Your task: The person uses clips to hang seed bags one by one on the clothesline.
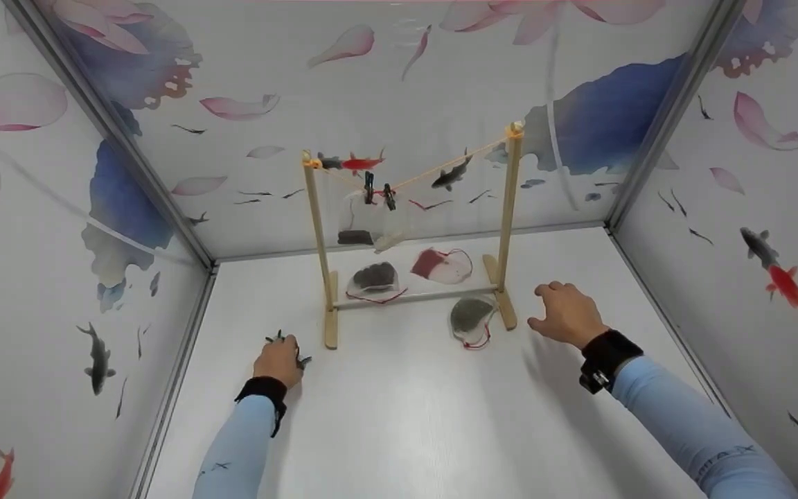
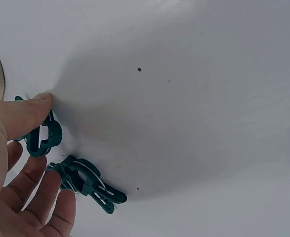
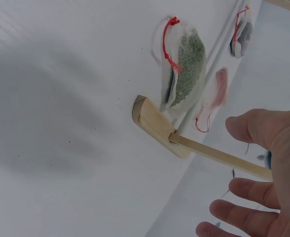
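My light-blue fabric left sleeve (image 1: 236,436): close-fitting, dark marking
My light-blue fabric right sleeve (image 1: 683,416): dark lettering
My black left wristband (image 1: 265,390): broad
My black right wristband (image 1: 610,353): broad, with shiny metallic-looking detail (image 1: 600,379)

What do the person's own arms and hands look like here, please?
The left sleeve and right sleeve are light blue, each with dark, not fully legible marks. A black left wristband and right wristband circle the wrists; the right one carries a small dark device. The left hand and right hand are ungloved.
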`<state>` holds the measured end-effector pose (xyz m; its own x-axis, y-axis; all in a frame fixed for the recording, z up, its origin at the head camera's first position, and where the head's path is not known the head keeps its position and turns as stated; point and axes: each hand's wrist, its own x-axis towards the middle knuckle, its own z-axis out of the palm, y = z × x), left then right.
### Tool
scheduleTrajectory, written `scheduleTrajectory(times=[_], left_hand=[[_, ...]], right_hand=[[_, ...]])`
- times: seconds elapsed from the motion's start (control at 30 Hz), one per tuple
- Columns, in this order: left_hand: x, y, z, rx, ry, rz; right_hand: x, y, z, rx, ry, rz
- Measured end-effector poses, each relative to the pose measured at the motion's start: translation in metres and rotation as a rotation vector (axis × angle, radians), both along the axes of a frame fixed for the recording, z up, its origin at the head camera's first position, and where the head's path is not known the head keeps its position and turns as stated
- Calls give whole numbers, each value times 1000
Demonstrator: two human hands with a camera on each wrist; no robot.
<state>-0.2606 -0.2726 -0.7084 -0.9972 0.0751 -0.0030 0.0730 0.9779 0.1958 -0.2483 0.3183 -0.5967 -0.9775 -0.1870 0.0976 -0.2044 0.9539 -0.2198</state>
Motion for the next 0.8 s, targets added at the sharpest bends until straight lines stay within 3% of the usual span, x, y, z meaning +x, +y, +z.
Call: scheduleTrajectory(times=[0.37, 0.8], left_hand=[[4, 2, 4, 105, -74, 34], [1, 41, 46, 341, 15, -25]], right_hand=[[1, -1, -7, -17, -36, 10], [6, -13, 3, -73, -13, 64]])
